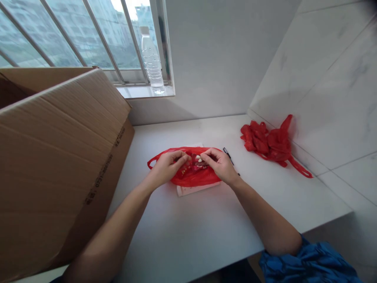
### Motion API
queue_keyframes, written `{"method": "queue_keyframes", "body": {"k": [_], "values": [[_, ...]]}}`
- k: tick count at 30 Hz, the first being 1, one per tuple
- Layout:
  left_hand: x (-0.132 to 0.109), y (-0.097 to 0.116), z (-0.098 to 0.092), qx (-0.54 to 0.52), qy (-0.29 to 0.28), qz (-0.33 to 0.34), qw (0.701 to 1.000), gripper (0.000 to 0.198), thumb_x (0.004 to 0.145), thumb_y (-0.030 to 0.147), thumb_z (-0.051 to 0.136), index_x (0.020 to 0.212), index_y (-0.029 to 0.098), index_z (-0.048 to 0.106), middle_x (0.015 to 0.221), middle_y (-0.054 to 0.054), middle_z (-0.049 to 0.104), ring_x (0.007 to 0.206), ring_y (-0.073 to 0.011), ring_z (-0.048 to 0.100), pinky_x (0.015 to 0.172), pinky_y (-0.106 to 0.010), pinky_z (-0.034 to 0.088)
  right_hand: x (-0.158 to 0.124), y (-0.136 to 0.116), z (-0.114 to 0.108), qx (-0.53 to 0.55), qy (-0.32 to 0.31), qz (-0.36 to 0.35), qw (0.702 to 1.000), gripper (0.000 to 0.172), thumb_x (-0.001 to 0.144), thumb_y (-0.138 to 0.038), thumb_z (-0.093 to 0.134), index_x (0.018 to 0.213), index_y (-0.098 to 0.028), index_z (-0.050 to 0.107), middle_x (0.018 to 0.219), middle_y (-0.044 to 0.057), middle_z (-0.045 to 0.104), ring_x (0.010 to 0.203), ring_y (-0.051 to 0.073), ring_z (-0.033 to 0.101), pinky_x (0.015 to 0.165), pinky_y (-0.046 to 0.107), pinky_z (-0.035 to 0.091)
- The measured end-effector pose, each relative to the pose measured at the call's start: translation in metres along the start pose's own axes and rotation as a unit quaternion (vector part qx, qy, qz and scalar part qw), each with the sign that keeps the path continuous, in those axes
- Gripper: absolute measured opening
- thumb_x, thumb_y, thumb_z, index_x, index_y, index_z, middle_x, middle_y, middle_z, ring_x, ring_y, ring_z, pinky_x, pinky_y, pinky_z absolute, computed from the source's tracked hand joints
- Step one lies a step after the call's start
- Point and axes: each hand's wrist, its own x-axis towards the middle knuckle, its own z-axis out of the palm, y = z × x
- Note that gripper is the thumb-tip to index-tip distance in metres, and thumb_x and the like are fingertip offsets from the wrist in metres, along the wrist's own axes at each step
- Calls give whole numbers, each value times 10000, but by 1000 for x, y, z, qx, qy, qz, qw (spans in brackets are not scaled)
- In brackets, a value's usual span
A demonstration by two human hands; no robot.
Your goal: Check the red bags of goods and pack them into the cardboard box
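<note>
Two hands on one red plastic bag [193, 177], both right at it, no gap between hand and bag. Bag lies on the counter [179, 236], roughly centred in my view

Left hand [167, 167] is on the bag's left half, right hand [219, 165] on its right half. Hands are apart, but only just: fingertips curl in from each side and meet the bag's opening, with a narrow gap between them. Both look clamped on the thin plastic at the mouth, with the bag pulled open

Bag is crumpled, glossy and low on the counter, one handle loop sticking out on the left. Small pale pieces show at the opening, with yellowish specks through the plastic near the left hand. Too small for me to identify

White paper packet [198, 189] sits under the bag, its edge showing at the near side. Black-and-silver pen [229, 156] lies just past the right hand. Second red plastic bag [266, 142] sits crumpled further right, by the wall tiles [332, 90], one handle trailing. Large cardboard box [59, 165] stands on the left, near the left forearm. Plastic water bottle [152, 63] stands on the window sill. Blue sleeve [306, 261] is bunched at the right elbow
</note>
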Motion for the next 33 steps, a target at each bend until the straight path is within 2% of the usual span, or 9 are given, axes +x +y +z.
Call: {"method": "queue_keyframes", "body": {"k": [3, 8, 11, 16, 19, 23, 26, 29, 33], "values": [[1, -7, 2, 196, 16, -23, 980, 218, 926, 343, 529, 921, 212, 703, 932, -36, 719, 845, -205, 637, 690, -293, 421, 2, 0, -8, -165, 82, -66, 981, 212, 950, -379, 554, 903, -223, 689, 873, 17, 708, 815, 189, 647, 781, 318, 504], [-1, -11, 11, 402, -35, -56, 913, 232, 876, 387, 624, 1019, 206, 649, 1111, -82, 679, 907, -264, 661, 563, -290, 364, 1, 3, -11, -289, 68, -127, 946, 240, 988, -257, 471, 1071, -234, 694, 1034, 38, 725, 955, 204, 661, 870, 326, 489], [-3, -11, 16, 458, -41, -65, 886, 429, 827, 427, 691, 1165, 185, 586, 1169, -129, 641, 910, -298, 661, 568, -305, 394, 0, 9, -8, -365, 30, -126, 922, 249, 981, -225, 483, 1120, -225, 690, 1104, 48, 719, 1029, 219, 651, 891, 341, 490], [-2, -11, 15, 456, -24, -56, 888, 380, 834, 282, 631, 1198, 191, 568, 1107, -123, 674, 949, -323, 659, 614, -338, 443, 0, 15, -7, -423, -36, -104, 899, 191, 965, -261, 551, 1060, -223, 714, 1066, 39, 732, 988, 221, 661, 863, 358, 498], [-1, -9, 6, 367, 24, -30, 929, 368, 858, 298, 605, 1213, 210, 566, 1119, -103, 681, 1004, -308, 648, 678, -351, 469, -1, 13, -7, -415, -74, -100, 901, 171, 954, -295, 582, 1003, -218, 726, 1023, 43, 738, 955, 227, 666, 861, 375, 496], [-3, -1, -7, 31, 8, -3, 999, 361, 914, 415, 583, 1223, 231, 545, 1117, -66, 676, 986, -224, 652, 801, -331, 499, -5, 2, -3, -294, -57, -79, 951, 303, 950, -364, 588, 1221, -243, 652, 1148, 60, 707, 1025, 238, 659, 907, 403, 505], [-6, 6, -10, -172, -81, -17, 982, 389, 933, 436, 581, 1268, 248, 521, 1148, -68, 656, 1023, -205, 639, 855, -325, 503, -8, -8, 1, -110, -59, -40, 991, 436, 972, -434, 538, 1380, -281, 522, 1222, 56, 675, 1032, 210, 670, 914, 381, 533], [-7, 9, -8, -245, -140, -31, 959, 372, 920, 418, 616, 1235, 231, 551, 1054, -56, 661, 990, -189, 631, 874, -322, 502, -8, -12, 4, -14, -62, -13, 998, 384, 951, -483, 552, 1262, -266, 613, 1142, 52, 688, 928, 185, 685, 839, 345, 563], [-7, 8, -3, -246, -95, -62, 962, 329, 931, 491, 565, 1094, 209, 614, 986, -30, 666, 906, -171, 632, 785, -275, 508, -4, -6, 5, 35, -31, 26, 999, 316, 875, -522, 642, 965, -222, 686, 850, 15, 694, 717, 157, 665, 724, 316, 573]]}}
